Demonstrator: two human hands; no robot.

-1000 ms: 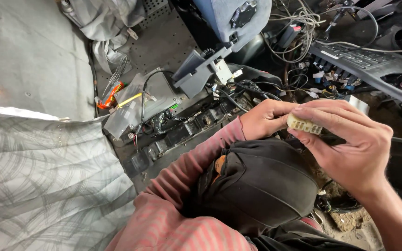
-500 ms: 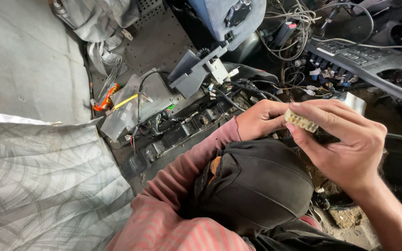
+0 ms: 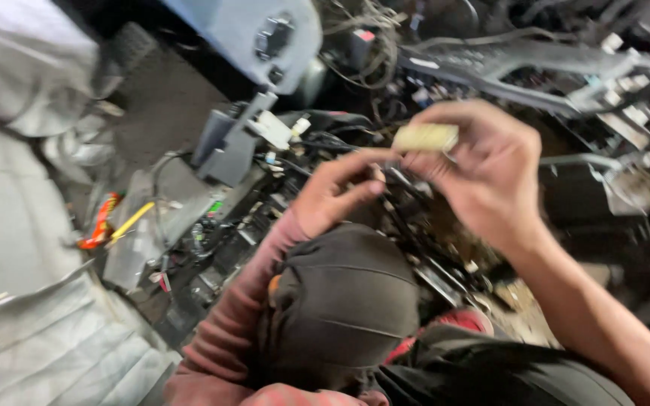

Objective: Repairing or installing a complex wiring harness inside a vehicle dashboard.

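My right hand (image 3: 483, 180) pinches a small pale beige rectangular block (image 3: 424, 137) between thumb and fingertips, held above a tangle of dark wiring (image 3: 408, 218) in a stripped vehicle interior. My left hand (image 3: 336, 192), in a reddish striped sleeve, sits just below and left of the block. Its fingers are curled toward the wires and its index finger reaches toward my right hand. Blur hides whether it grips anything. A dark rounded fabric-covered shape (image 3: 340, 301) fills the foreground below both hands.
A grey plastic panel (image 3: 257, 30) hangs at top centre, and a dark bracket with connectors (image 3: 536, 60) runs across the top right. An orange-handled tool (image 3: 101, 222) and a yellow one (image 3: 133, 219) lie at left, beside grey seat fabric (image 3: 47, 353).
My right hand has lifted the beige block up and away from my left hand, which earlier touched it. The view has shifted and blurred.
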